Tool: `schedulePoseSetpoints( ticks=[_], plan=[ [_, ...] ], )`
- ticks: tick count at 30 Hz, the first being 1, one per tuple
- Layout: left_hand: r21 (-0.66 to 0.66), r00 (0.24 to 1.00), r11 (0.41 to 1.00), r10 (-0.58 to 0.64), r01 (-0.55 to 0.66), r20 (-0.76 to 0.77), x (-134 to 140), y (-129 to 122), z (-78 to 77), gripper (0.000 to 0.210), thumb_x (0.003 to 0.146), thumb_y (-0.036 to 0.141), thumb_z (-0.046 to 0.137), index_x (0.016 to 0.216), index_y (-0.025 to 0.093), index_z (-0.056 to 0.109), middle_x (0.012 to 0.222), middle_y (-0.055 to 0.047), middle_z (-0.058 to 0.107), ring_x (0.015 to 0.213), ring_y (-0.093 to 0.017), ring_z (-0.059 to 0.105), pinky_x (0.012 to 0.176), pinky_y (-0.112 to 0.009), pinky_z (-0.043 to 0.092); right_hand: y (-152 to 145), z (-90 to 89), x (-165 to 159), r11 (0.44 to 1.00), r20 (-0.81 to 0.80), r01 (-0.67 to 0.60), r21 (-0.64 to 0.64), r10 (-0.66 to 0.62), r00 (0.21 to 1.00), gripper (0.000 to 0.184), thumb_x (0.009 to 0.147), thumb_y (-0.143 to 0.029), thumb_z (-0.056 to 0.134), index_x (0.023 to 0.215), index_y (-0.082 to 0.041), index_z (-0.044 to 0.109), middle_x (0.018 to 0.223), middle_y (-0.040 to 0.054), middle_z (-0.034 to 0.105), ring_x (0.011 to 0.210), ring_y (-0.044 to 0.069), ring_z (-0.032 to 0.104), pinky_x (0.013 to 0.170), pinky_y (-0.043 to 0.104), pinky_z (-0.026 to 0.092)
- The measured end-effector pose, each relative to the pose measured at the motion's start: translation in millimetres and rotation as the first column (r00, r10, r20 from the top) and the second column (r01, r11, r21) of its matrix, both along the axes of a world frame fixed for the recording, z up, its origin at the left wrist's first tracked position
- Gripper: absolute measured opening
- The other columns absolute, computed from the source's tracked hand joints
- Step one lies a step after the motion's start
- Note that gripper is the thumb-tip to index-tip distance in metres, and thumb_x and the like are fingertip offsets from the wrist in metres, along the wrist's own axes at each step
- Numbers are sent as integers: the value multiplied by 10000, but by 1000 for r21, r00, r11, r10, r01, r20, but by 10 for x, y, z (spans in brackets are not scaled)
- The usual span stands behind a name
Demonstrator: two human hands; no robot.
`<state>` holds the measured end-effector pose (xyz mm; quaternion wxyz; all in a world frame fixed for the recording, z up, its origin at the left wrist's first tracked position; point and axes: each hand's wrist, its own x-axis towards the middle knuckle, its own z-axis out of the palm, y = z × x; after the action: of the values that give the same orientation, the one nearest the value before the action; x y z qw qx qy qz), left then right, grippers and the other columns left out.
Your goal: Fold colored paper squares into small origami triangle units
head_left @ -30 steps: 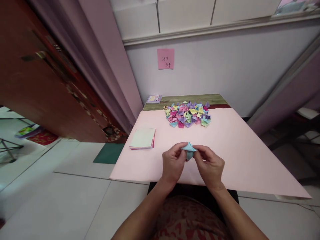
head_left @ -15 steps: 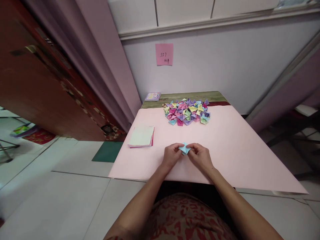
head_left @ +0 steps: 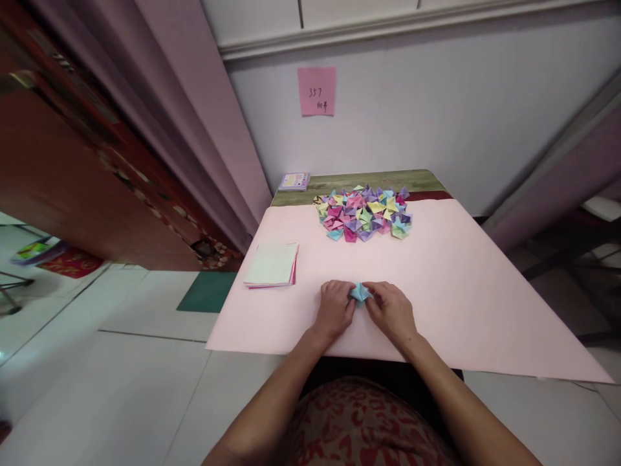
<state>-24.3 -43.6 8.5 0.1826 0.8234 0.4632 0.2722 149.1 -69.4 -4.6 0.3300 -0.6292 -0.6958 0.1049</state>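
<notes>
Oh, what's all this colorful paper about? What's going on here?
A person is handling a small light-blue folded paper at the near side of a pink-covered table, with the left hand at one end of it and the right hand at the other. Beyond the hands lies a pile of multicolored folded paper pieces. Off to the left sits a stack of paper sheets, a pale green one on top.

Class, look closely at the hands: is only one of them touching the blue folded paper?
No, the left hand and the right hand both touch the blue folded paper, one at each side.
</notes>
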Motion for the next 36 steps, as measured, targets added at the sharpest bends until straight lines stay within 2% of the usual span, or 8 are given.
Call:
schedulePoseSetpoints(
  ticks=[3, 5, 10, 16, 19, 24, 31, 36],
  plan=[
    [12, 1000, 1000, 14, -14, 10, -4, -3, -15, 180, 832, 132, 577, 997, 187, 622, 956, -72, 655, 950, -236, 547, 919, -403, 380, -8, 22, -12, 999, -29, 47, -26, -47, 998, 284, 820, -207, 583, 1095, -224, 649, 899, 35, 697, 780, 205, 608, 721, 336, 464],
    [38, 1000, 999, -25, 26, -11, -7, -6, -22, 130, 857, 134, 561, 951, 190, 632, 943, -69, 668, 945, -234, 554, 915, -405, 381, -14, 27, -13, 1000, -6, 14, -16, -14, 1000, 216, 826, -203, 583, 1022, -228, 671, 899, 40, 699, 801, 213, 612, 738, 342, 469],
    [135, 995, 988, -65, 75, -78, -17, -7, -42, 164, 908, 156, 537, 939, 220, 684, 1115, -79, 674, 1033, -245, 559, 947, -426, 377, -7, -25, 31, 993, 29, -105, 59, 103, 994, 207, 879, -188, 542, 962, -246, 723, 1011, 56, 706, 920, 221, 629, 825, 351, 491],
    [128, 979, 972, -188, 197, -79, -64, 35, -52, 197, 932, 146, 499, 951, 212, 683, 937, -81, 679, 907, -215, 578, 931, -409, 408, 27, -51, 101, 983, 58, -167, 71, 163, 985, 198, 904, -207, 558, 961, -242, 744, 1019, 53, 720, 925, 206, 645, 858, 348, 505],
    [218, 957, 942, -218, 257, -189, -79, 52, -54, 215, 953, 130, 446, 954, 190, 653, 913, -68, 665, 895, -200, 570, 996, -421, 397, 29, -36, 106, 979, 82, -188, 78, 181, 980, 194, 897, -183, 561, 958, -231, 739, 1015, 51, 720, 928, 202, 641, 873, 347, 499],
    [355, 918, 879, -193, 319, -346, -90, 67, -78, 202, 984, 175, 417, 943, 161, 614, 887, -57, 644, 873, -200, 547, 882, -363, 455, 13, -18, 101, 980, 119, -187, 68, 178, 977, 217, 873, -161, 568, 1036, -213, 702, 1012, 59, 713, 925, 216, 630, 858, 363, 493],
    [389, 893, 851, -184, 354, -411, -77, 68, -105, 184, 990, 183, 418, 917, 151, 585, 878, -63, 628, 893, -210, 549, 808, -357, 456, 15, 17, 165, 953, 175, -292, 75, 276, 945, 247, 887, -170, 545, 1055, -227, 716, 1088, 78, 697, 967, 228, 621, 873, 382, 477],
    [423, 849, 787, -228, 449, -476, -52, 66, -89, 198, 985, 140, 392, 1076, 130, 568, 867, -69, 616, 794, -194, 563, 724, -345, 469, 54, 16, 234, 948, 101, -316, 36, 311, 945, 331, 815, -82, 527, 1046, -233, 710, 1050, 51, 713, 952, 208, 637, 880, 372, 474]
  ],
)
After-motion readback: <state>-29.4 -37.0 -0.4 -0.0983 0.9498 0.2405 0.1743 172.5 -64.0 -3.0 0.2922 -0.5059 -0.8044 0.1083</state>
